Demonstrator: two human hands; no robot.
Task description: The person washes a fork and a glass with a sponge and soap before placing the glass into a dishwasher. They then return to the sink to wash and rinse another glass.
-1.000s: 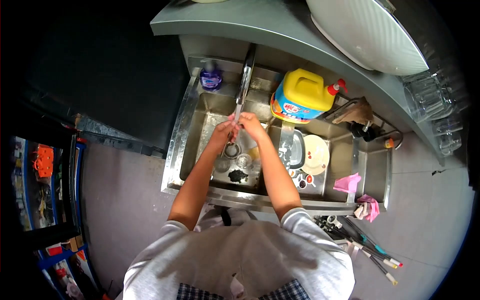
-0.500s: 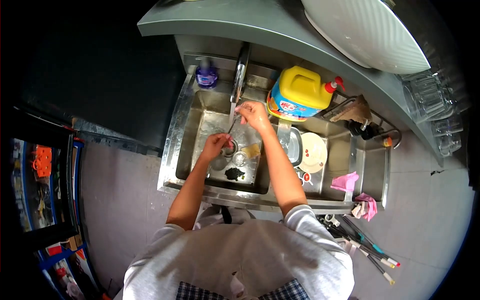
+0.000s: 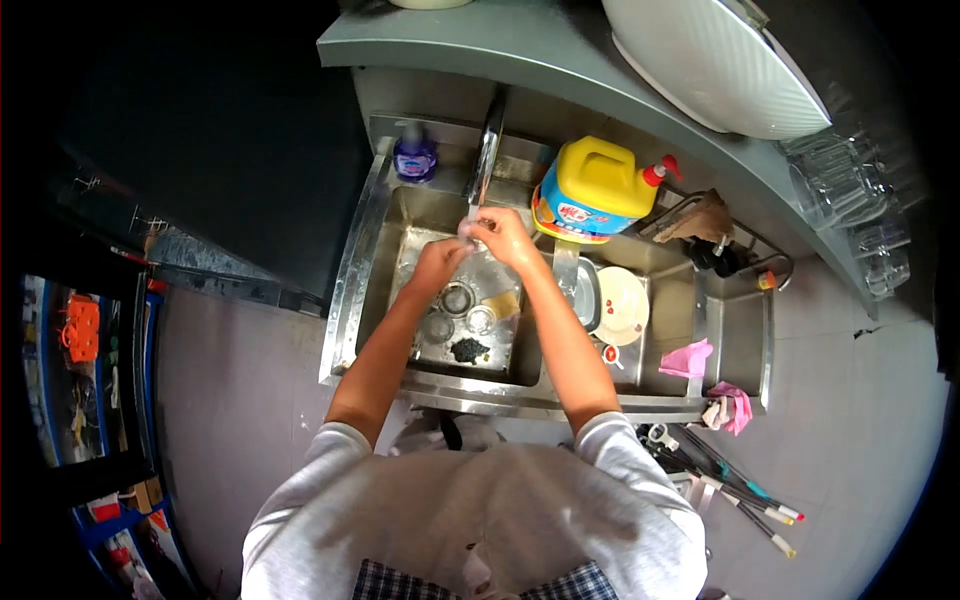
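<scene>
My left hand and my right hand meet beneath the metal faucet, over the left sink basin. The fingers of both are closed, and water runs onto them. Whatever small, thin item they hold is mostly hidden by the fingers. Below them in the basin stand clear glasses, next to a yellowish sponge. Closer to me lies a dark, wet clump on the basin floor.
A yellow detergent jug and a purple soap bottle stand behind the sink. The right basin holds a pale plate and a grey dish. Pink cloth hangs over a divider. A shelf overhangs the back.
My left hand has risen toward the faucet and now meets my right hand. The thin item seen between them before is largely covered by fingers.
</scene>
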